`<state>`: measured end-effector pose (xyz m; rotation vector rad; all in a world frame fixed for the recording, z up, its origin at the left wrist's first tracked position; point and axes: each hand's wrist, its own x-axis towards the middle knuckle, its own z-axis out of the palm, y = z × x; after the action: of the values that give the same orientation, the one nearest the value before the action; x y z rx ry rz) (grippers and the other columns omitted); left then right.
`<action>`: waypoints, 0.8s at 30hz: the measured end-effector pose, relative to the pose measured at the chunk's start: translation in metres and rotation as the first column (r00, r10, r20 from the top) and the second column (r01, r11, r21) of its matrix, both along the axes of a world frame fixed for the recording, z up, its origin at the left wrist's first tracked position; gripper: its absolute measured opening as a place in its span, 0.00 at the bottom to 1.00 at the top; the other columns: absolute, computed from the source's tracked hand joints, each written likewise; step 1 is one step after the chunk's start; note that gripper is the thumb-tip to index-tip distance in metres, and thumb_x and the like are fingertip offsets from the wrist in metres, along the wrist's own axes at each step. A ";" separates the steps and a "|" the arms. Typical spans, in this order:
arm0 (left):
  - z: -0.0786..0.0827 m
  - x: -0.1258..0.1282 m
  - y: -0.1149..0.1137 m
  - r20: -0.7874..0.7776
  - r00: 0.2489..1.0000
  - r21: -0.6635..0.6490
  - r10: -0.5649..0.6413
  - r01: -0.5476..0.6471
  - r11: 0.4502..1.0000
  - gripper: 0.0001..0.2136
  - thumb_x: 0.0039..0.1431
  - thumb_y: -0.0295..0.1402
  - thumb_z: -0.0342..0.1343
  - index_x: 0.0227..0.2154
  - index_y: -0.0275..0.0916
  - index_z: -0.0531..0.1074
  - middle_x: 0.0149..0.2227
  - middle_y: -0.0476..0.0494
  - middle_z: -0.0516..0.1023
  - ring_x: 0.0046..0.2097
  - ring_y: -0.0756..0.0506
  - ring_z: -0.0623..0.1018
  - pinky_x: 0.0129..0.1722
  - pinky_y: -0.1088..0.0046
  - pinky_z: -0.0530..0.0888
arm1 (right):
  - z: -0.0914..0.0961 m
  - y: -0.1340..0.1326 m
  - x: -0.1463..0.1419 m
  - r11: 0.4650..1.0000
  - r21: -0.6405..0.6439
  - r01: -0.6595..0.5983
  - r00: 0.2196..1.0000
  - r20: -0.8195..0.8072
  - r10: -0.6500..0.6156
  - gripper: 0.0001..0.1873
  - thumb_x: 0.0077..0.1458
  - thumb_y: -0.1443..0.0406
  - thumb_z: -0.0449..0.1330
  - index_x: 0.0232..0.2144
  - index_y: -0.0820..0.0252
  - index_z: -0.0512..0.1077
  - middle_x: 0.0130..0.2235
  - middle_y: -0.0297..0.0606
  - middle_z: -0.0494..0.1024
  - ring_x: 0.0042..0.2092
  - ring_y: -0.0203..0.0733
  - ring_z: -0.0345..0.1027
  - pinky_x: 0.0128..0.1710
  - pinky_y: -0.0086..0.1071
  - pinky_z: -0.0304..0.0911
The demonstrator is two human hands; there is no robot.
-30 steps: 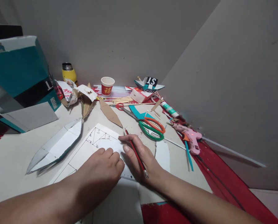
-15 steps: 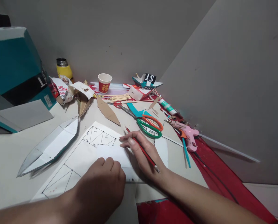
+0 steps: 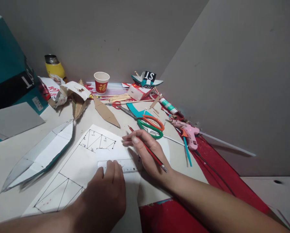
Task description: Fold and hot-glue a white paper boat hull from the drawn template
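Note:
My right hand (image 3: 151, 155) holds a red-and-black pencil (image 3: 148, 149), its tip raised toward the far side of the table and its end lying over the palm. My left hand (image 3: 108, 191) has its fingers bent over a clear ruler (image 3: 129, 165), which lies on a white paper sheet (image 3: 74, 165). Hand-drawn triangles and lettering in black lines cover the sheet's left part. Left of the sheet rests a boat-shaped folded card piece (image 3: 44, 153), white inside with a teal outer side. The left palm and thumb are mostly hidden.
Scissors (image 3: 151, 126) with orange and green handles lie beyond my right hand, near a flat pointed cardboard piece (image 3: 107, 112). A pink glue gun (image 3: 188, 131) trails a cable at right. A paper cup (image 3: 101, 82), yellow bottle (image 3: 54, 68) and teal box (image 3: 6, 71) stand behind.
My left hand has drawn back slightly and its fingers have unfolded from a fist shape, so more of the ruler shows. The view has shifted right. The pencil stays in my right hand.

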<state>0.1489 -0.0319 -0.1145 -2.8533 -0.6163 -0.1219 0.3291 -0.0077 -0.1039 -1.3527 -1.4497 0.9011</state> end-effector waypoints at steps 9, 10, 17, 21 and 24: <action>0.000 0.006 -0.005 -0.022 0.984 -0.292 0.176 -0.174 0.940 0.37 0.62 0.55 0.41 0.61 0.26 0.61 0.63 0.19 0.59 0.63 0.23 0.60 0.55 0.41 0.67 | -0.003 0.001 0.001 0.999 0.041 -0.014 0.996 0.085 0.010 0.08 0.65 0.59 0.53 0.38 0.56 0.68 0.40 0.36 0.76 0.41 0.40 0.71 0.44 0.34 0.64; 0.001 0.006 -0.004 -0.027 0.983 -0.336 0.180 -0.178 0.925 0.37 0.61 0.56 0.42 0.62 0.28 0.60 0.63 0.21 0.58 0.64 0.22 0.57 0.56 0.40 0.65 | -0.004 0.001 0.002 0.999 0.043 -0.013 0.997 0.081 0.010 0.08 0.65 0.60 0.53 0.38 0.56 0.68 0.40 0.36 0.76 0.41 0.40 0.71 0.43 0.34 0.64; -0.003 0.001 0.004 0.019 0.992 -0.483 0.123 -0.098 0.870 0.36 0.63 0.54 0.39 0.65 0.32 0.53 0.68 0.31 0.52 0.67 0.28 0.48 0.63 0.43 0.55 | -0.003 0.002 0.003 0.999 0.041 0.000 0.999 0.048 -0.002 0.05 0.64 0.61 0.54 0.38 0.55 0.68 0.41 0.35 0.76 0.42 0.39 0.71 0.45 0.33 0.63; -0.006 0.000 0.007 0.054 0.993 -0.505 0.102 -0.060 0.861 0.36 0.63 0.53 0.39 0.66 0.33 0.50 0.68 0.32 0.50 0.68 0.29 0.46 0.65 0.44 0.50 | -0.002 0.001 0.002 0.999 0.044 -0.006 0.999 0.040 0.004 0.05 0.64 0.62 0.54 0.38 0.56 0.68 0.40 0.34 0.76 0.42 0.38 0.71 0.44 0.32 0.64; -0.004 0.001 0.008 0.056 0.994 -0.514 0.093 -0.051 0.856 0.36 0.63 0.53 0.40 0.66 0.32 0.51 0.68 0.31 0.50 0.68 0.28 0.45 0.64 0.44 0.50 | -0.001 0.000 0.002 0.999 0.047 -0.018 0.998 0.053 0.015 0.06 0.64 0.62 0.54 0.38 0.56 0.68 0.41 0.34 0.76 0.43 0.38 0.71 0.44 0.31 0.63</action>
<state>0.1499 -0.0236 -0.1188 -3.3433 -0.8891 -0.0655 0.3313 -0.0077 -0.1054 -1.3403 -1.5148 0.8422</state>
